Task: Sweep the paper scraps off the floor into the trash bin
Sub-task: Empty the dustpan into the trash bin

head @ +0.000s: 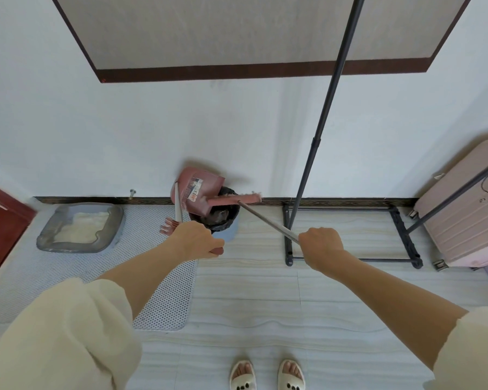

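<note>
Pink dustpan point(199, 192): tipped over the black-lined trash bin point(223, 220), by the wall.
Broom point(234, 199): head at the bin's rim.
Left hand point(195, 240): fingers curled round dustpan handle.
Right hand point(321, 244): gripping broom pole.

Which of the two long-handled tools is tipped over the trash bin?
The pink dustpan, held by the left hand, is tilted above the trash bin; the broom in the right hand brushes across it.

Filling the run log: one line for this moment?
phase: emptying dustpan into bin | left hand: dustpan handle | right hand: broom
</note>
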Available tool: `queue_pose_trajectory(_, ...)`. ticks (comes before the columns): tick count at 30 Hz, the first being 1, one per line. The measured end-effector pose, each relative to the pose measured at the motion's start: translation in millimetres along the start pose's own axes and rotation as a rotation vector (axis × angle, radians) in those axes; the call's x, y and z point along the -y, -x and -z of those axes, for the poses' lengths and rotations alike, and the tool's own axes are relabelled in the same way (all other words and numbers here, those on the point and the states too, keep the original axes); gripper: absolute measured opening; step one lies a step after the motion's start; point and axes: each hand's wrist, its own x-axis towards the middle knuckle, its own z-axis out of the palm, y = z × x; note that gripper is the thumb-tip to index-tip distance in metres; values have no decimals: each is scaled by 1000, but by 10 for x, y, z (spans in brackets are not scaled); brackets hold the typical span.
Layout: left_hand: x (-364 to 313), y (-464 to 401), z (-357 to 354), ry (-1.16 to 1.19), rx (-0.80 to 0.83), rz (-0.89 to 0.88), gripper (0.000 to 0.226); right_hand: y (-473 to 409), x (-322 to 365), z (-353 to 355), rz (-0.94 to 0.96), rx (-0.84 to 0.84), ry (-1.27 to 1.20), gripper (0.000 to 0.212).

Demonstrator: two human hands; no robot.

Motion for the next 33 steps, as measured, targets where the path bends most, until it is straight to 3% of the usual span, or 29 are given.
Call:
queue_pose_trajectory(9, -42, 5, 10, 4, -28, -30, 35, -101, 180, 48, 75, -31, -57, 24)
queue_pose_trajectory(16, -6, -54, -14, 44, -85, 26, 40, -49, 52, -52, 101, -14, 82, 26)
queue_pose_trajectory(25, 19, -35, 7, 46, -92, 32, 38, -32, -110, -16, 79, -8, 192, 26)
queue_pose_trajectory(33, 60, -12, 67, 4, -134, 44, 38, 0, -202, 17, 35, -18, 149, 23)
